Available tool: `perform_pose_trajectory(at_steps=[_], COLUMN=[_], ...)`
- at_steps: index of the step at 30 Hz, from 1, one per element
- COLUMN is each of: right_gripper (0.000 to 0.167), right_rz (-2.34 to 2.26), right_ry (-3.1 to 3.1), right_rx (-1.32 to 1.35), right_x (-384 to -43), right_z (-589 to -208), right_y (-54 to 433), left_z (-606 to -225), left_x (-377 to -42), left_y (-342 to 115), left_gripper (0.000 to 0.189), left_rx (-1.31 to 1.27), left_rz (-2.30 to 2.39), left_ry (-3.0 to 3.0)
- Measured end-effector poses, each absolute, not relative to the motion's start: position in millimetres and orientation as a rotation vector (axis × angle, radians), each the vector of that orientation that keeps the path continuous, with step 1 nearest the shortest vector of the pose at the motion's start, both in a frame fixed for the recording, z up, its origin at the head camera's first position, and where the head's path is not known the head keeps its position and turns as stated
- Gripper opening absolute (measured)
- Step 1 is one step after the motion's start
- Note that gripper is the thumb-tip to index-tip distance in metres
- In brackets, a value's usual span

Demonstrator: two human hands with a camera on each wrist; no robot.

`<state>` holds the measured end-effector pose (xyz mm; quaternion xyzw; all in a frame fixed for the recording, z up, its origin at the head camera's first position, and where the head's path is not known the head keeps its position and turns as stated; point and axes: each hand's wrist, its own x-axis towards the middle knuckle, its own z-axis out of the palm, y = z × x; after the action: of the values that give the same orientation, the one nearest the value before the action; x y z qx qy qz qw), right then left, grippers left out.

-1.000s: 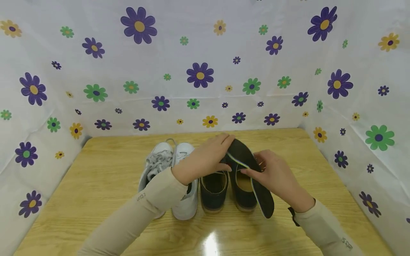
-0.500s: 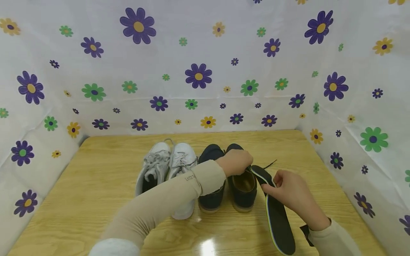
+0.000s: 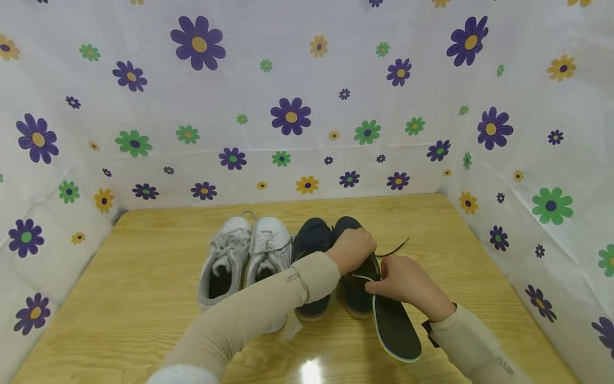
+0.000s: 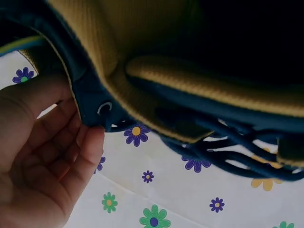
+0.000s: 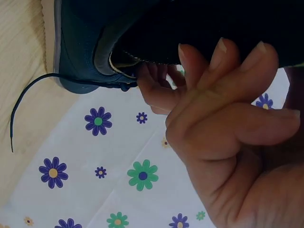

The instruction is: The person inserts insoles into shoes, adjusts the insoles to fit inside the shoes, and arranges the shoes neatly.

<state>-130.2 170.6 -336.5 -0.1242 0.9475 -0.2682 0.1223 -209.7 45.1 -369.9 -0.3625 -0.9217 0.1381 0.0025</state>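
A dark navy lace-up shoe [image 3: 357,303] stands at the right end of a row of shoes. With curled fingers, my left hand [image 3: 354,249] pinches its eyelet flap [image 4: 92,102] beside the opening. My right hand [image 3: 406,281] grips a black insole [image 3: 397,328] with a pale edge, thumb on one face and fingers on the other. The insole's front end reaches into the shoe's opening, while its wide heel end sticks out toward me. In the right wrist view the insole [image 5: 223,23] overlaps the shoe's collar. The insole's tip is hidden inside.
The other navy shoe [image 3: 313,234] stands close on the left, partly behind my left forearm. Two white sneakers [image 3: 271,234] sit further left. A loose dark lace [image 3: 397,249] trails right on the wooden table [image 3: 144,277]. Flowered cloth [image 3: 259,101] walls the back and sides.
My left hand let go of the insole and took hold of the shoe's flap. My right hand swung the insole out right, then brought it back left, its tip now in the opening.
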Motion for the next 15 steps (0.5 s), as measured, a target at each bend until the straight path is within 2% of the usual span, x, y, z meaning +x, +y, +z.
perform_pose_trajectory(at_steps=[15], right_gripper=[0.044], right_rz=[-0.802], right_ry=[2.733], right_rx=[-0.261], right_x=[-151.2], right_z=[-344.5], right_y=[162.1], left_z=[-370.3], left_x=[-204.1], left_y=[26.9], left_gripper=[0.013], left_rx=[-1.211], left_rz=[0.086], left_ry=[-2.84])
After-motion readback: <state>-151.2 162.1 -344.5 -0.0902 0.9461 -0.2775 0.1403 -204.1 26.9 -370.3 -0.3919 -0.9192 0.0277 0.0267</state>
